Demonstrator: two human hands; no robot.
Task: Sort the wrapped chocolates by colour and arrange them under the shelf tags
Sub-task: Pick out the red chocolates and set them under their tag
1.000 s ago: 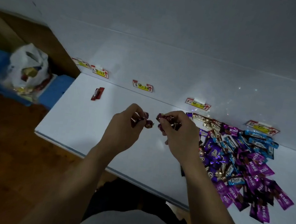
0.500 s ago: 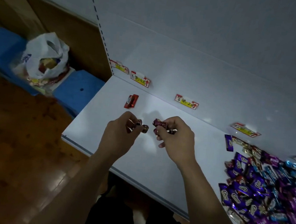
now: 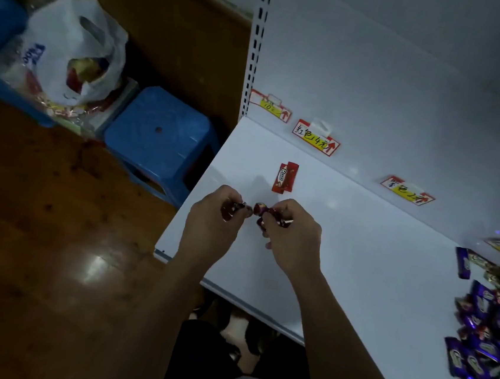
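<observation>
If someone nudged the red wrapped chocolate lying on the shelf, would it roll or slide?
Probably slide: the red wrapped chocolate lies flat on the smooth white shelf, so rolling seems unlikely. Its glossy wrapper may be slippery; it looks small, likely light.

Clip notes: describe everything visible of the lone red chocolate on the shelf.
The red chocolate is a small oblong in glossy red wrap with a white oval logo. A second red edge beside it hints at two overlapping bars; I cannot tell. It lies flat on the white shelf, in front of the red-bordered tag. The left hand and right hand hold other sweets nearer the camera, apart from it.
</observation>
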